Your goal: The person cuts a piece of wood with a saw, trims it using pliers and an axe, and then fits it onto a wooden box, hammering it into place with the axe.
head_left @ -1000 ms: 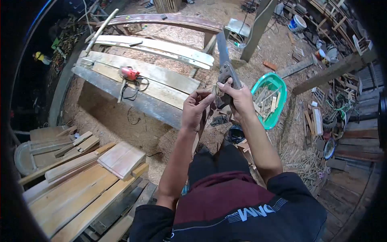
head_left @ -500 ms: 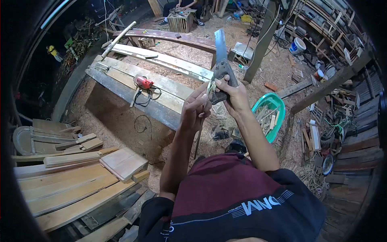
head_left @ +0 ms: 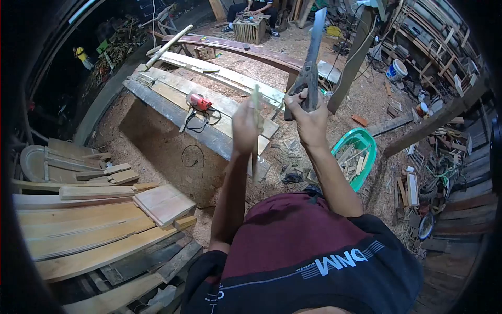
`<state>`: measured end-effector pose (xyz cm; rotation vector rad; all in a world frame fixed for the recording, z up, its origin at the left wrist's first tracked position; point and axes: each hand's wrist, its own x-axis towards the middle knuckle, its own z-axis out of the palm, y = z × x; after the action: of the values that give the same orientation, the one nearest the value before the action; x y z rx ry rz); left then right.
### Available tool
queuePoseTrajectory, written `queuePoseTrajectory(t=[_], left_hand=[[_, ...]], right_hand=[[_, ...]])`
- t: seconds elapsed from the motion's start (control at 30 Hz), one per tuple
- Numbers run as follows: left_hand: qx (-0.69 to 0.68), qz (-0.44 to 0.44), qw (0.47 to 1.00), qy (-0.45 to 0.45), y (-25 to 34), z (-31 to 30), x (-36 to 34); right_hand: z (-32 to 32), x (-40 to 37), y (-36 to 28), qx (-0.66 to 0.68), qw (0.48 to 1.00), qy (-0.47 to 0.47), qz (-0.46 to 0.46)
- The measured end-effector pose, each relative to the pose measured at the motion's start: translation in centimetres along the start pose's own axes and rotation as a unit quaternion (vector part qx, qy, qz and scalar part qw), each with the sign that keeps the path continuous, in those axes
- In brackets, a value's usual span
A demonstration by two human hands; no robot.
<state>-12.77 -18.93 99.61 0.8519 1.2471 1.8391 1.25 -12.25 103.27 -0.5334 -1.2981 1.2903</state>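
Note:
My right hand is wrapped round the dark handle of a handsaw. The saw's blade points up and away from me. To its left, my left hand grips a thin wooden strip, held upright and smeared by motion. The strip sticks out above and below the fist. A gap separates the strip from the saw. Beyond my left hand, a red power tool with a black cord rests on a bench of planks.
Right of my right arm is a green tub of wood offcuts. A wooden post rises behind the saw. Boards are stacked at lower left. A seated person is at the back by a wooden crate.
My hands have moved apart. The left hand went left with the strip, away from the saw handle; the saw swung slightly right and higher. The view has shifted a little.

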Motion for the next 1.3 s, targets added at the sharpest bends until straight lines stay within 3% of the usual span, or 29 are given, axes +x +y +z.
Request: queuePoseTrajectory(t=[0.07,0.13,0.23,0.37,0.53,0.7,0.83,0.93,1.07,1.3], left_hand=[[-0.02,-0.045,0.998,0.039,1.1,-1.7,0.6],[-0.068,-0.006,0.995,0.075,1.0,-2.7,1.5],[-0.057,0.008,0.998,0.035,1.9,-3.9,1.9],[-0.037,-0.006,0.996,0.083,0.9,-4.8,2.7],[-0.01,0.023,0.999,0.027,-0.5,-7.5,1.9],[-0.086,0.02,0.996,0.003,1.6,-3.8,0.3],[0.012,0.033,0.999,-0.028,0.8,-4.0,-0.1],[0.168,0.095,0.981,-0.011,1.6,-2.8,-1.1],[0.306,0.295,0.905,-0.004,1.9,-1.9,-1.4],[0.34,0.275,0.899,0.018,2.4,-1.5,-2.4]], right_hand=[[0.3,-0.5,-0.6,0.019,1.0,0.002,0.01],[0.3,-0.5,-0.8,0.02,1.0,-0.013,0.006],[0.5,-0.8,-0.7,0.046,0.998,-0.015,0.031],[0.3,-0.5,0.0,0.11,0.992,0.049,-0.041],[-2.5,3.1,-1.6,0.037,0.984,0.113,-0.134],[-0.8,2.5,0.8,-0.14,0.984,0.064,-0.09],[1.3,1.2,1.6,-0.127,0.99,0.033,-0.046],[2.2,1.0,1.3,-0.067,0.997,-0.025,0.01],[2.8,1.0,1.7,-0.064,0.995,-0.07,0.001],[3.2,0.6,2.4,-0.021,0.998,-0.052,0.033]])
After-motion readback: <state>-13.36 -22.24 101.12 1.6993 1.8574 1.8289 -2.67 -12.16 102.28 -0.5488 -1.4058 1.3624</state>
